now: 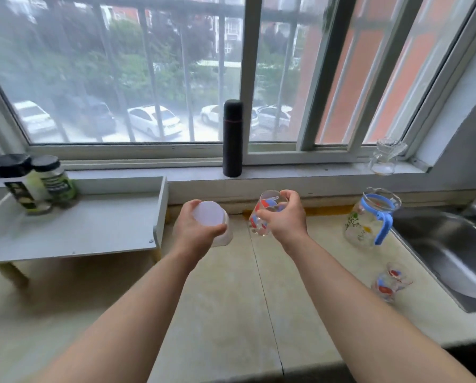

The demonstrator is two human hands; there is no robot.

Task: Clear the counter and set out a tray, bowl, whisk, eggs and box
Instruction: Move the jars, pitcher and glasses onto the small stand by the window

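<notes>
My left hand (192, 233) grips a frosted white plastic cup (213, 219), bottom turned up, above the back of the beige counter (231, 299). Just to its right, my right hand (285, 217) holds a clear glass (264, 214) printed with red and blue shapes, tilted, fingers curled round its rim and side. A second printed glass (391, 280) stands on the counter near the sink. A glass pitcher (369, 219) with a blue rim and handle stands further back on the right. No tray, bowl, whisk, eggs or box is in view.
A white raised shelf (93, 225) on the left carries two black-capped jars (35, 183). A black flask (232, 138) and a small clear glass vessel (386, 158) stand on the windowsill. A steel sink (452, 252) fills the right side.
</notes>
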